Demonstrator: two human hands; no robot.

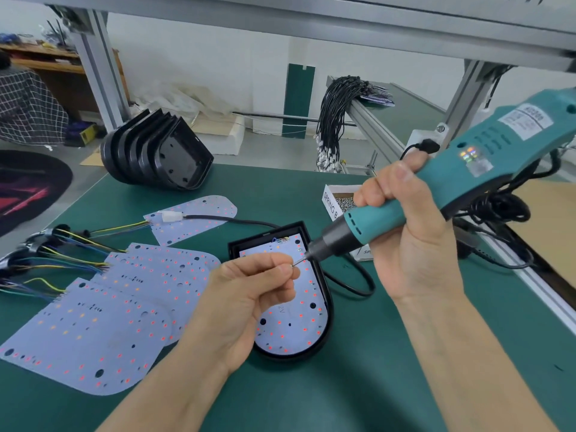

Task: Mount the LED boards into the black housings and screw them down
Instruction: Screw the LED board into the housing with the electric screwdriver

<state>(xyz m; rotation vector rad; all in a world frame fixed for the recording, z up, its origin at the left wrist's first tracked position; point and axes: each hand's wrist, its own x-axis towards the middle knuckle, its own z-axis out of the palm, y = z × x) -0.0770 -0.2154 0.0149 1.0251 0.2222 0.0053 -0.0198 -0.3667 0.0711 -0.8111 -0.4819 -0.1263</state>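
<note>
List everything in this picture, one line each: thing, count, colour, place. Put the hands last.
housing with board: one, black, white board inside, centre of the mat.
loose boards: several overlapping, white with red dots, left of the housing.
wired board: one, white, behind the loose ones.
stacked housings: about five, black, far left edge of the mat.
screw box: one, white, behind the right hand.
cable bundle: one, black, hung over the rail behind.
screwdriver: one, teal, in the right hand.
screw: one, silver, at the bit's tip.
left hand: pinches the screw.
right hand: grips the screwdriver.
</note>
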